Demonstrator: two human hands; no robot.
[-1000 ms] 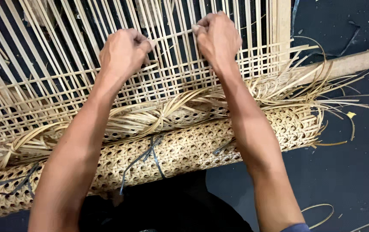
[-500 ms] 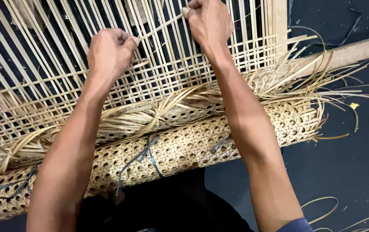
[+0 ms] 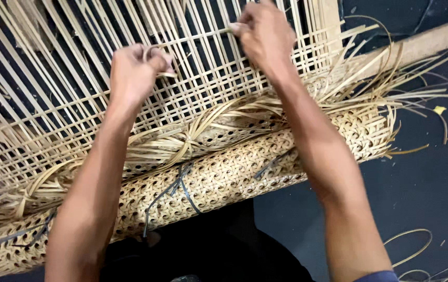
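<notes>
Across the upper frame, both hands work a pale thin cane strand (image 3: 198, 36) threaded through the open lattice of flat cane strips (image 3: 78, 104). Left hand (image 3: 135, 73) closed, pinching its looped end; right hand (image 3: 266, 34) closed, pinching the other end. Strand looks light, springy, likely kinks if bent hard; best held near the ends. Rolled tan woven cane webbing (image 3: 224, 177) lies below, loose strip ends (image 3: 391, 89) crowd the right side.

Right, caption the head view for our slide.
Both hands, left and right, pinch a cane strip across open weave.
</notes>
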